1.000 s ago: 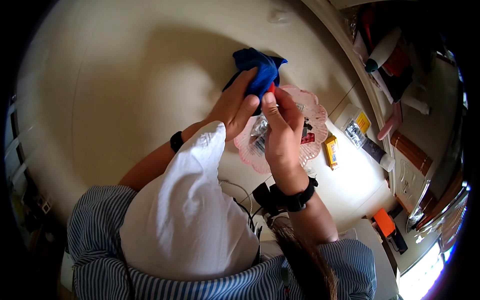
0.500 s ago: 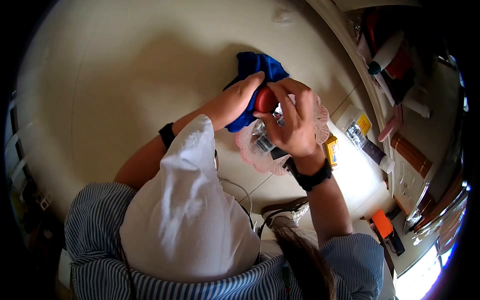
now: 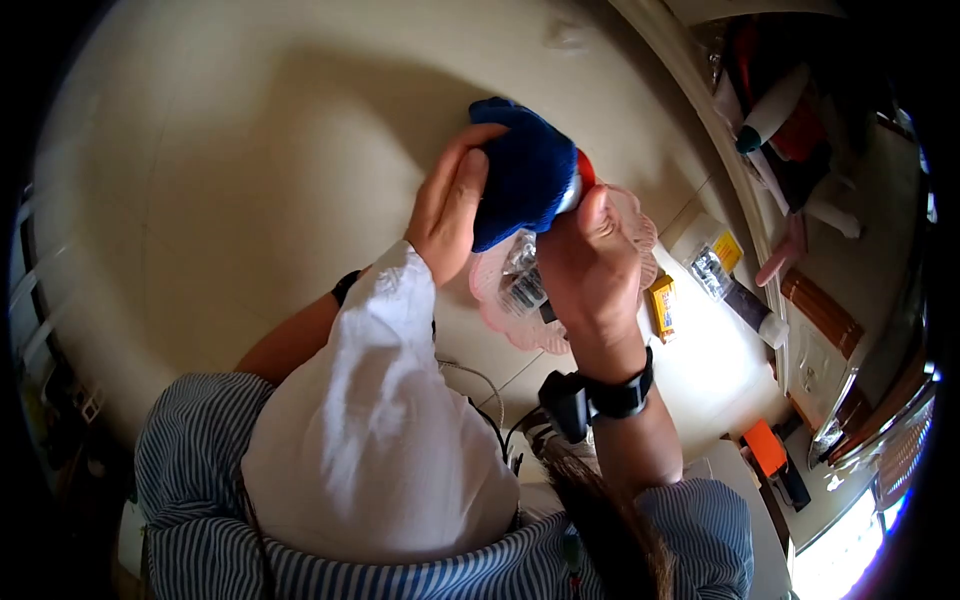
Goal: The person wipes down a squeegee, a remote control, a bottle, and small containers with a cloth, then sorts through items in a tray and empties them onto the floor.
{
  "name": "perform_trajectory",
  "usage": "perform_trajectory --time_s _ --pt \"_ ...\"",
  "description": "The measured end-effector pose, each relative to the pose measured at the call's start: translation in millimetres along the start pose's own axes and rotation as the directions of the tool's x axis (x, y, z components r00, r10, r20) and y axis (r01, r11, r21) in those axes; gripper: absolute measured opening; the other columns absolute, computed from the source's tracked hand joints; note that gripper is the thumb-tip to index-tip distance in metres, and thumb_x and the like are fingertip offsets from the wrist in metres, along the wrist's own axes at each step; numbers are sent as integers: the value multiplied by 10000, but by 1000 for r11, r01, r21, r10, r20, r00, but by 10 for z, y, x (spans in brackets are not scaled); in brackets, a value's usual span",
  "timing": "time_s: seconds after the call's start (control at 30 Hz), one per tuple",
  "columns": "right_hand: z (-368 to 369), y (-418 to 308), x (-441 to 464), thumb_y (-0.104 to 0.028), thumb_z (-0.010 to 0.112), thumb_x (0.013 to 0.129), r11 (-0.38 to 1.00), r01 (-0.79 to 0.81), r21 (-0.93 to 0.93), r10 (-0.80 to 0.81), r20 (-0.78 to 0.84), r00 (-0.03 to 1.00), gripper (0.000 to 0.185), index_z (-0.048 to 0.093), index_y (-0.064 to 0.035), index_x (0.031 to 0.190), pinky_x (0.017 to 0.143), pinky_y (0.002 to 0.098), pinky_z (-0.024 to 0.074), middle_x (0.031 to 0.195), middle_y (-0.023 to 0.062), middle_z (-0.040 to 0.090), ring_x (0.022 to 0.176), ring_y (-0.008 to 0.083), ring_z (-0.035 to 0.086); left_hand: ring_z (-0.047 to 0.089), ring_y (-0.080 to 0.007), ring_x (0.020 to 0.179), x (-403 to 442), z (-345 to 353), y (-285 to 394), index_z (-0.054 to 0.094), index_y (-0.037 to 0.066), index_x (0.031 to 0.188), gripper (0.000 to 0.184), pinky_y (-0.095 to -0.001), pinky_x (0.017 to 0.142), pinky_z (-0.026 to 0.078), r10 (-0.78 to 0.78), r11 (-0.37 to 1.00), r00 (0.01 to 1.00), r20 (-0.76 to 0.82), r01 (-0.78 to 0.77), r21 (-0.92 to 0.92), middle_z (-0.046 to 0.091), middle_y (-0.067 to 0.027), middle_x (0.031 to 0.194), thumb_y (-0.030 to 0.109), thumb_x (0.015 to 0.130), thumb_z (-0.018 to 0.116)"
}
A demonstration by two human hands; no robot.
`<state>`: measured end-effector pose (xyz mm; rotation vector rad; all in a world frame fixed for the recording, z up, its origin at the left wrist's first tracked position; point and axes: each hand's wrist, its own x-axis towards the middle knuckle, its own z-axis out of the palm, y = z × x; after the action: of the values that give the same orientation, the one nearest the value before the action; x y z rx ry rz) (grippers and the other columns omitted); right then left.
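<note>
A blue cloth (image 3: 525, 170) is wrapped around a small container (image 3: 571, 194) whose pale side shows at the cloth's right edge, with a red lid (image 3: 586, 171) on its end. My left hand (image 3: 452, 205) is closed on the cloth from the left. From below right, my right hand (image 3: 597, 265) grips the container by its lidded end, thumb raised beside the lid. Most of the container is hidden by the cloth. Under my hands stands a pink scalloped basket (image 3: 487, 300) with silvery packets (image 3: 522, 275) in it.
Right of the basket lie a yellow packet (image 3: 663, 307) and a dark tube with a white cap (image 3: 755, 312). A pale curved edge (image 3: 700, 95) borders shelves of clutter at the right. An orange box (image 3: 765, 447) sits lower right. A cable (image 3: 478, 375) runs near my lap.
The red lid has turned from facing up to facing right. My left hand has moved back left on the cloth, which now covers the container. My right hand has rolled, thumb up.
</note>
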<state>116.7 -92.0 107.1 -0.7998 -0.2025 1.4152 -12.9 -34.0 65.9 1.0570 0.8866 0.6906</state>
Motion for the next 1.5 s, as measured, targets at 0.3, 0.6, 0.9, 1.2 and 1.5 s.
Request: perform_trajectory --time_s 0.3,0.6,0.9,1.2,1.5 --pt "-301 -117 0 -255 646 891 966 108 -233 -114 -12 993 546 473 34 1320 975 330 391 1237 100 568 1098 204 537 571 -117 872 117 -150 155 574 36 1063 259 -278 766 480 53 990 992 -112 -38 134 602 -39 930 190 878 668" --pt "-318 -196 62 -61 672 837 961 133 -242 -116 84 990 660 345 11 1406 1002 347 401 1266 111 526 1155 202 516 547 -295 1073 278 -277 83 546 42 1209 425 -375 970 396 338 624 848 408 -527 577 558 -120 1154 199 833 668" --pt "-484 31 231 -176 702 799 265 23 -964 -243 -44 969 556 489 23 1273 918 393 453 1160 176 572 1027 308 574 561 -175 997 168 -158 -117 494 54 1178 574 -329 908 447 289 866 956 52 -285 410 585 -58 1133 71 701 814" --pt "-485 257 401 -191 656 851 152 62 -987 -382 -1 924 244 637 43 918 783 402 467 816 118 639 891 281 594 549 -154 1017 223 -262 -181 469 53 1224 539 -315 928 431 275 926 961 -10 -263 271 588 -53 1143 59 772 764" --pt "-57 304 181 -254 467 978 473 368 -801 -330 226 917 290 527 -15 1131 1023 388 352 1383 178 386 1234 333 416 517 -162 1131 160 -78 -65 445 70 1296 431 -303 978 416 -437 872 892 114 451 -189 536 -48 1215 379 1001 386"
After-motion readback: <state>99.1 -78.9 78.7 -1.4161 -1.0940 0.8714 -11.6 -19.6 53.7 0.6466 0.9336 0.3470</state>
